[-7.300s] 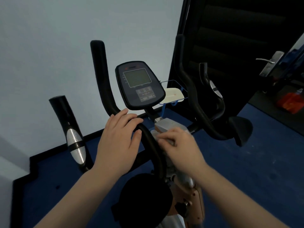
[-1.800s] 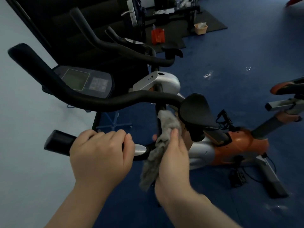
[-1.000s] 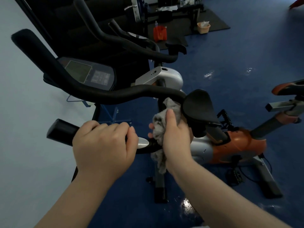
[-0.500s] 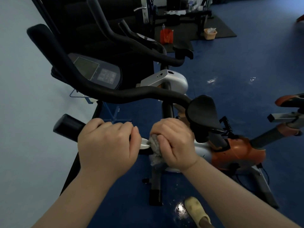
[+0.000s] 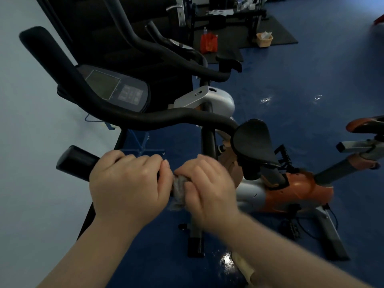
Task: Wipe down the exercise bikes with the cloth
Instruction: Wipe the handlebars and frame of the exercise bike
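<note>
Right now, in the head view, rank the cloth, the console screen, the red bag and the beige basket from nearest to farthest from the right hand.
1. cloth: gripped in the right hand.
2. console screen: up and left, behind the handlebar.
3. red bag: far back by the dark mat.
4. beige basket: far back, right of the bag; these two are close to call.
</note>
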Tool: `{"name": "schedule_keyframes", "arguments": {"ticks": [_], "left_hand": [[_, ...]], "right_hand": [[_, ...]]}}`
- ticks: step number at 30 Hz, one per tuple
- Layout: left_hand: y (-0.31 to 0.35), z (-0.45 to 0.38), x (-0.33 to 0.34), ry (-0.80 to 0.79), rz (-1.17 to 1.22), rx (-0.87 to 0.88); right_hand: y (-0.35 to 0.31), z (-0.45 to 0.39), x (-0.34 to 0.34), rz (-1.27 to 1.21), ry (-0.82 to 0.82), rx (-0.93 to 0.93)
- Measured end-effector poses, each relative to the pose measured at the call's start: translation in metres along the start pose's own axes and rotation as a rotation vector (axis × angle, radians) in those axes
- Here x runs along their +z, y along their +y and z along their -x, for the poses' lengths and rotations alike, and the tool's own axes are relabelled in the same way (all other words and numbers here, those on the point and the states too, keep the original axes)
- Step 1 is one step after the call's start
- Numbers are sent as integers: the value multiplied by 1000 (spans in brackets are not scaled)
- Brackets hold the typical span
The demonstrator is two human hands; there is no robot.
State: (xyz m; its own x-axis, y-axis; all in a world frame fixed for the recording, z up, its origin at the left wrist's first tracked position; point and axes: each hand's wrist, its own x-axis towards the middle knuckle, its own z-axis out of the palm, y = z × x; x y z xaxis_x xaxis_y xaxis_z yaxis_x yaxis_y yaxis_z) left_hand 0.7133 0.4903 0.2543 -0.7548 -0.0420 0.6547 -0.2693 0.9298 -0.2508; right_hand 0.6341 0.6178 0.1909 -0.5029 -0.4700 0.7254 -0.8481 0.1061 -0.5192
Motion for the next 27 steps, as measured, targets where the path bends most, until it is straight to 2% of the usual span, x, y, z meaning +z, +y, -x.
{"name": "schedule_keyframes", "arguments": {"ticks": [2,4,6,9,14,18,24,27], "left_hand": [[0,0,-1,-3,12,3],[1,1,-1,3,11,-5],[2,0,-1,10,13,-9],[0,-2,0,3,20,-2],[1,2,0,5,21,-10],[1,1,0,10,27,-14],[1,3,0,14,30,-19],[1,0,-1,21,26,-16]], "right_hand": [[9,-15,-13,-117,-71,107],[4,-26,-13,-216,-19,364],[-9,-37,-9,-203,-16,555],[-28,-27,-8,-239,99,711],[-73,-3,10,-514,240,918],[-31,-32,6,-310,210,932],[-53,11,11,-361,157,681],[-21,-22,1,-320,66,815]]}}
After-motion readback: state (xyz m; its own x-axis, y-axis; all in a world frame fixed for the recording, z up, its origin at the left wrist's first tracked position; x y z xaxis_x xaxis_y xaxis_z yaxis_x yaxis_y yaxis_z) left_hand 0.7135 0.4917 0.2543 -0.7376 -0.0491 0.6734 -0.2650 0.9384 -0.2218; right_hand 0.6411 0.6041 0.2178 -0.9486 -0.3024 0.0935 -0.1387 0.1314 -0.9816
